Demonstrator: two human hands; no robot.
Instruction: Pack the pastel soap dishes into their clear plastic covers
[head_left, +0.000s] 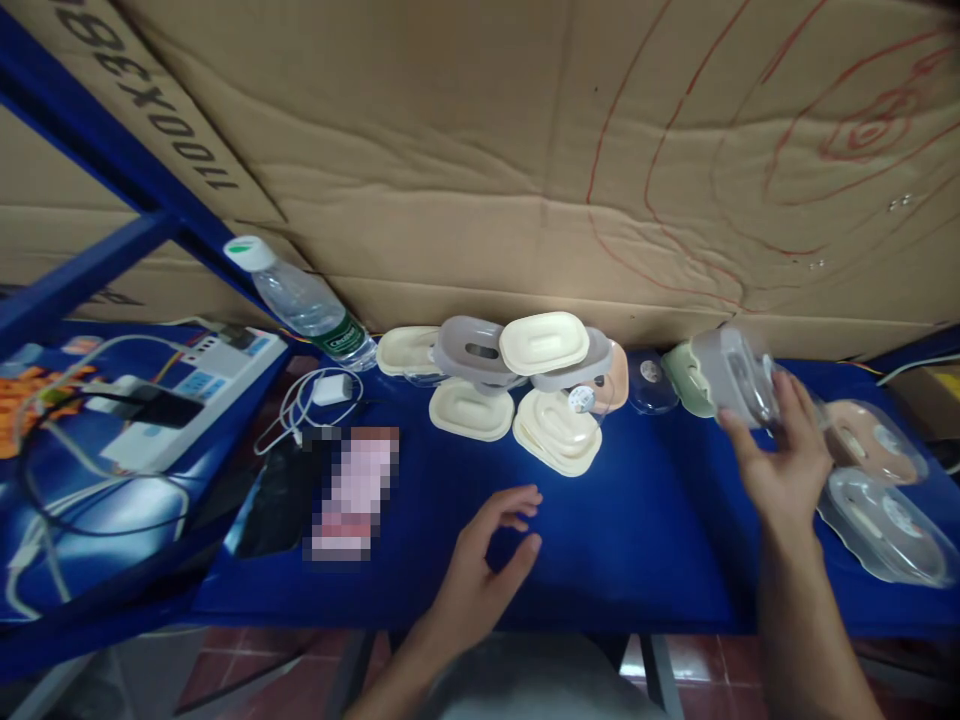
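My right hand (pixel 784 450) grips a grey oval container (pixel 724 375) with a clear cover, at the right of the blue surface. My left hand (pixel 499 550) hovers near the front middle, fingers curved and apart, holding nothing. Cream oval pieces (pixel 559 432) are stacked beyond it, beside another cream piece (pixel 471 408). Behind these, a cream piece (pixel 544 342) lies across grey ones (pixel 469 345). A green piece (pixel 690 378) sits left of the gripped container. Right of my right hand are a peach container (pixel 870 440) and a grey one (pixel 892 525) with clear covers.
A plastic bottle (pixel 304 300) leans at the back left. Near it are a white charger (pixel 331 389), a dark phone (pixel 274 500), a pixelated pink object (pixel 356 495) and a power strip (pixel 195 400) with cables. Cardboard (pixel 450 200) stands behind.
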